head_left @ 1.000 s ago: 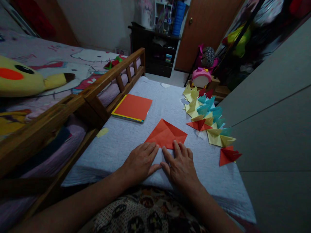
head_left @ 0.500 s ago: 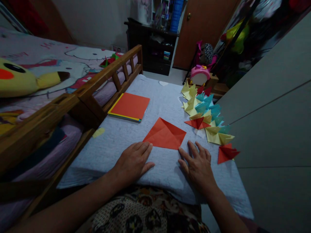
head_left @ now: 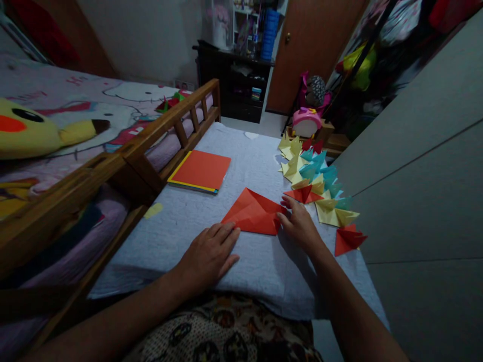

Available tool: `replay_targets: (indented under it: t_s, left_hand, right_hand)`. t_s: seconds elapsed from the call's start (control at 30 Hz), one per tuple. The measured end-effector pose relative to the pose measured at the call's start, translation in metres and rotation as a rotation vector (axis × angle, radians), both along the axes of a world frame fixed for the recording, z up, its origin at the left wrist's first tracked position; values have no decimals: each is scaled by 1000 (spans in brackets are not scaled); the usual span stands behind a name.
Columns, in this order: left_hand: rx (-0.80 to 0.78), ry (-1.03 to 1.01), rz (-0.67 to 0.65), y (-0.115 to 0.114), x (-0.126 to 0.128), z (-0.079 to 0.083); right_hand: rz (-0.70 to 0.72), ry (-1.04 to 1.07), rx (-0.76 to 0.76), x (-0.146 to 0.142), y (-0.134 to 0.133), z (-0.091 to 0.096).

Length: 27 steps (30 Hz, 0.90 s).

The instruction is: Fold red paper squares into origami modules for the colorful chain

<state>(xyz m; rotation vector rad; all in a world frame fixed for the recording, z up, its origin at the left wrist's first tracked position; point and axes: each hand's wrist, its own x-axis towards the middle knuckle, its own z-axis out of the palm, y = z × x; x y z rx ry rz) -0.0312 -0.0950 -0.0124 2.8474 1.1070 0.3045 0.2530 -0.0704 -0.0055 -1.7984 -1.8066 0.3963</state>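
Observation:
A folded orange-red sheet of paper (head_left: 251,213) lies on the cloth-covered table in front of me, creases running across it. My left hand (head_left: 211,251) rests flat, its fingertips on the paper's near left edge and its thumb spread. My right hand (head_left: 300,218) is at the paper's right corner. Its thumb and forefinger are apart and touch or nearly touch the edge there; no grip shows. Just beyond this hand sits a red folded-paper bird (head_left: 304,194).
Several yellow and teal paper birds (head_left: 328,176) line the table's right side, with another red paper bird (head_left: 350,240) nearer me. A stack of coloured paper (head_left: 202,171) lies at left beside a wooden bed rail (head_left: 169,118). A pale cabinet (head_left: 426,201) stands at right.
My right hand has moved forward from the paper's near right corner to its right corner, fingers more curled. My left hand stays on the near left edge. The view has shifted slightly.

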Motion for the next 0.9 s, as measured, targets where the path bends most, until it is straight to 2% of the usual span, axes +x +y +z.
replay_targets:
  t_s: [0.1,0.3,0.47,0.57,0.67,0.73,0.83,0.9]
  left_hand:
    - [-67,-77,10,1,5,5]
    - [-237,-267,38,19,24,22]
    - [-270,-329,-72,38,40,43]
    - [-287,-285,-156,45,44,50]
    - [-281,-242,-212,46,44,52]
    - [-274,-265,-225,47,42,51]
    - [-290,-349,-224,53,34,46]
    - [-327,-401,-244,59,27,40]
  right_hand:
    - [-26,55,-98,-6,13,0]
    - [18,450,-30,-14,-2,5]
    - [-27,708,76,-26,-26,12]
    - [-96,775,130,-32,-37,13]
    - [-142,730,134,-31,-47,12]
    - [-165,610,141,-25,-52,11]
    - [-176,256,289,-16,-60,16]
    - [-44,7,318,-12,-65,22]
